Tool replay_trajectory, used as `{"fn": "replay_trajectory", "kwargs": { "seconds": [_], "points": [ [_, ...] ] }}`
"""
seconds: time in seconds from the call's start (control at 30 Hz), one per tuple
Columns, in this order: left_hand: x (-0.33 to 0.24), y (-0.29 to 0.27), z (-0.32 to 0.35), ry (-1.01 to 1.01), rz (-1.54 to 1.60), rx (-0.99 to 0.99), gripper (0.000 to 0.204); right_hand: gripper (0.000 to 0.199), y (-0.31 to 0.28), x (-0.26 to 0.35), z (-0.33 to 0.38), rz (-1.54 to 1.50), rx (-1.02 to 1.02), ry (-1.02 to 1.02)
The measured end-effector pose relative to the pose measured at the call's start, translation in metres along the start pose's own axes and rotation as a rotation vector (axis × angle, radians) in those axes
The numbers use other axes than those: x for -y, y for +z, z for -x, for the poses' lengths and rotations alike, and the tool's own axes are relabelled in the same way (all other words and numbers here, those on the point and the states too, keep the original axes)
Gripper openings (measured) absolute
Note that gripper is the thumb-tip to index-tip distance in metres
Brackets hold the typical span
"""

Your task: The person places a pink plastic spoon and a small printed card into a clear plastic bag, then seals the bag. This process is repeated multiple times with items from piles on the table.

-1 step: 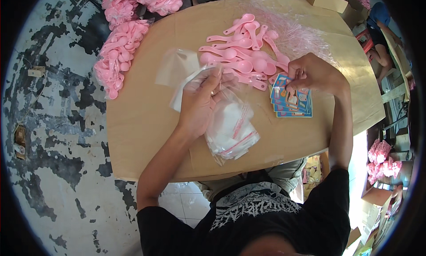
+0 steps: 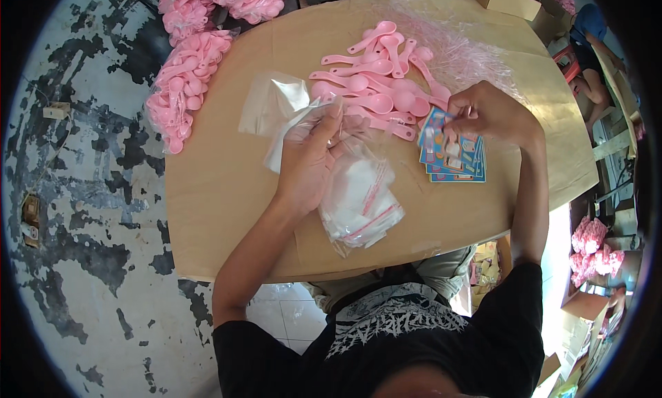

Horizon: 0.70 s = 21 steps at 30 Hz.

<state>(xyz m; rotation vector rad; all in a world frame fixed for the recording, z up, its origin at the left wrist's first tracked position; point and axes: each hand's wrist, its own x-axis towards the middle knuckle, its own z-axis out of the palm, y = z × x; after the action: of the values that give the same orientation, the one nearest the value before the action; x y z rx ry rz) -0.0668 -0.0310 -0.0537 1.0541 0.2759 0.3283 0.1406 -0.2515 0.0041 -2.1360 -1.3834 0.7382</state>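
My left hand [image 2: 310,157] is closed around clear plastic bags. Some of these thin bags [image 2: 364,198] hang below it toward the table's near edge, with red lines across them. Another clear bag [image 2: 265,112] sticks out to the left of the hand. My right hand [image 2: 493,115] pinches the upper edge of a blue printed card [image 2: 434,133], which is tilted against the fanned card stack [image 2: 458,176] underneath. Its fingertips partly cover the card. A heap of pink plastic spoons [image 2: 376,84] lies beyond and between both hands.
Brown paper covers the round-edged table [image 2: 227,212]. Clear plastic strands [image 2: 462,46] lie at the far right. Bagged pink spoons [image 2: 183,88] line the far left edge, and a cardboard box [image 2: 507,0] stands at the back. Another person [image 2: 589,53] sits at far right.
The top card in my right hand has turned and shifted a little to the left on the stack. The clear bag left of my left hand has moved slightly and catches more light.
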Motion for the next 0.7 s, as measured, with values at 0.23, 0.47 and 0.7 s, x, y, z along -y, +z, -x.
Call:
{"fn": "replay_trajectory", "kwargs": {
  "seconds": [0.23,0.47,0.7],
  "points": [
    [-0.009,0.010,0.004,-0.034,0.148,0.048,0.032,0.022,0.009,-0.002,-0.003,0.015,-0.202,-0.169],
    [-0.003,-0.007,0.004,0.096,0.078,-0.035,0.030,0.025,0.040,0.039,-0.019,-0.444,-0.250,-0.035],
    [-0.010,0.006,0.007,0.108,0.102,-0.049,0.033,0.026,0.071,0.040,-0.032,-0.426,-0.300,-0.234]
  ]
}}
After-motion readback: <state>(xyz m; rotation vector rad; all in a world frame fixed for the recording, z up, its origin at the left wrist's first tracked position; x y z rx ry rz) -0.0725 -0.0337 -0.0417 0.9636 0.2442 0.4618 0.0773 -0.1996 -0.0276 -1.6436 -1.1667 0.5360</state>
